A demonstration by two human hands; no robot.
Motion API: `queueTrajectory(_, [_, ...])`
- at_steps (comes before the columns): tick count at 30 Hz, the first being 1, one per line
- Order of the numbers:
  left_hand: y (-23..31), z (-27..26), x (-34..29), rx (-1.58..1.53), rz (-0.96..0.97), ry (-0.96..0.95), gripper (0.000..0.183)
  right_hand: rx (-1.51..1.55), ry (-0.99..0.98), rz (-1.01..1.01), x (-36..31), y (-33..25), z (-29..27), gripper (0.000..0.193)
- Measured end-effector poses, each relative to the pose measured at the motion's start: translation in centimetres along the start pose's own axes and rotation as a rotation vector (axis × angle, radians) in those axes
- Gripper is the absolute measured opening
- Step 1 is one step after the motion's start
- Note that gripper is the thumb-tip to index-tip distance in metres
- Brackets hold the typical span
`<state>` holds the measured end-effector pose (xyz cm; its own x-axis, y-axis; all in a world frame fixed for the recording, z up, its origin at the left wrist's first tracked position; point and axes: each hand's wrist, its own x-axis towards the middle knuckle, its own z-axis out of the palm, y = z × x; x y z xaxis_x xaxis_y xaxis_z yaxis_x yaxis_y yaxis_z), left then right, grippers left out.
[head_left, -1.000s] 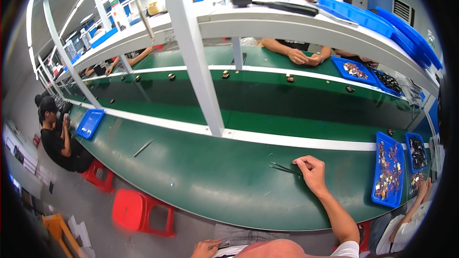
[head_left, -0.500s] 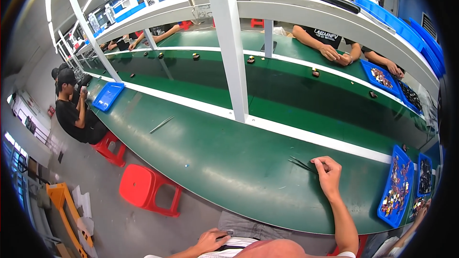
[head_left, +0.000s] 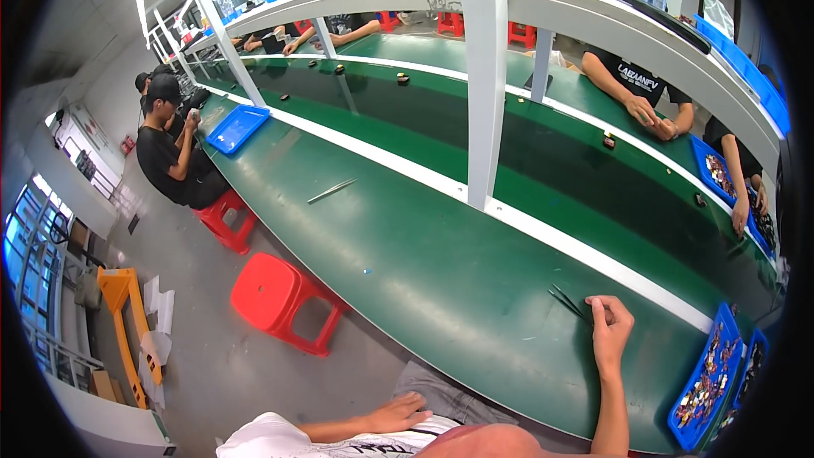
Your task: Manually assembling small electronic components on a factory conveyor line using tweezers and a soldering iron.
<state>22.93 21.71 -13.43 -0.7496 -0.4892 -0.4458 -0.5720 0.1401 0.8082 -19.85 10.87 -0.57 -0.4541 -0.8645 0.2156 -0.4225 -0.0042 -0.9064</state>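
My right hand [head_left: 612, 331] is raised over the green table [head_left: 441, 305], its thumb and fingers pinched on a pair of dark tweezers [head_left: 570, 304]. The two thin tips point away from me to the left and stand slightly apart. My left hand [head_left: 400, 414] rests against my clothes at the table's near edge, fingers stretched out, holding nothing. A second, lighter pair of tweezers [head_left: 332, 191] lies on the table further left. A blue tray [head_left: 681, 426] full of small mixed parts stands to the right of my right hand.
White posts [head_left: 484, 102] carry a shelf above the table. Past a white rail runs a dark green belt [head_left: 577, 203] with several small parts. A blue tray [head_left: 239, 129] sits far left. Red stools [head_left: 261, 288] stand beside the table. Co-workers [head_left: 174, 140] sit around.
The whole view has swung left, so the table and stools sit further right in it. My right hand still holds the tweezers. The left hand's fingers look straighter now. A co-worker's arm reaches down at far right.
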Motion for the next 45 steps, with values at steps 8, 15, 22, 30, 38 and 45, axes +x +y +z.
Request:
queueTrajectory(8, [-1.7, 0.5, 0.5, -0.171, -0.526, 0.08, 0.105, -0.024, -0.026, -0.053, 0.3, -0.4, 0.5, 0.015])
queueTrajectory(15, [0.4, -0.4, -0.8, -0.066, -0.492, 0.211, 0.095, -0.069, -0.037, -0.074, 0.3, -0.8, 0.2, 0.015])
queueTrajectory(22, [-3.2, 1.3, 0.6, -0.134, -0.439, 0.229, 0.096, -0.082, -0.038, -0.085, 0.1, -0.9, 0.2, 0.015])
queueTrajectory(30, [-2.7, 0.9, 1.5, -0.22, -0.483, 0.162, 0.09, -0.095, -0.049, -0.057, 0.2, -1.3, -0.1, 0.015])
queueTrajectory(38, [-2.1, 1.1, 3.2, -0.005, -0.201, 0.256, 0.091, -0.063, -0.07, -0.095, 0.2, -1.2, 0.3, 0.011])
queueTrajectory(45, [1.2, -0.8, 3.8, -0.089, -0.503, 0.2, 0.098, -0.086, -0.056, -0.073, 0.1, -1.1, 0.0, 0.009])
